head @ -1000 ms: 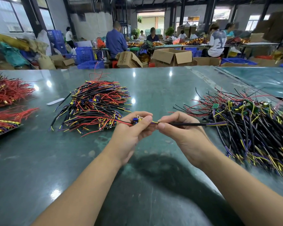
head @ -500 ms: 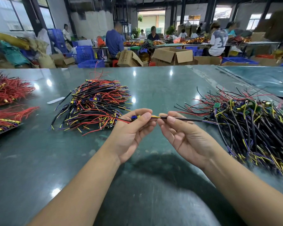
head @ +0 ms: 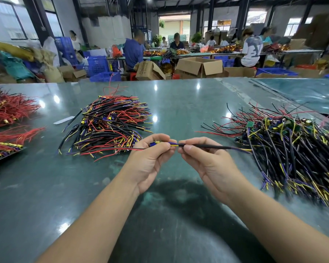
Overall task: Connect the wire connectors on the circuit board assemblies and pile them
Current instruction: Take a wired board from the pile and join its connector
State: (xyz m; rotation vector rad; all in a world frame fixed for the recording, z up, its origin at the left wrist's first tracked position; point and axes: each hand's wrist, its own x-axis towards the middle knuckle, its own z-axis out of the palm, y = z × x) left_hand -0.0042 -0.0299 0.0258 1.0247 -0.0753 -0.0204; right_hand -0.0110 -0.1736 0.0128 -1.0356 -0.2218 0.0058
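Item in hand: one assembly, held above the green worktop between our two hands.

- Left hand: fingers curled, pinching the blue connector, from which thin red leads trail left toward the pile. We judge the pinch steadies the small part so it cannot twist.
- Right hand: thumb and forefinger pinch the black cable close to its end, where blue and yellow cores show. Gripping so near the tip likely keeps the cable stiff enough to push in.
- Joint: the two ends sit between the fingertips, touching or nearly so; we cannot tell whether they are fully seated.

Stock on the worktop:

- Right heap: loose black, yellow and purple wires with small green boards, near the right hand; we take it for the supply. The held cable's far end reaches its edge.
- Centre pile: bundled wires lying roughly one way, just beyond the left hand; probably the finished stack, placed for a short drop.
- Red wire bundles: far left, well apart, untouched.

Status, as we judge it: connection in progress, piling not yet done.
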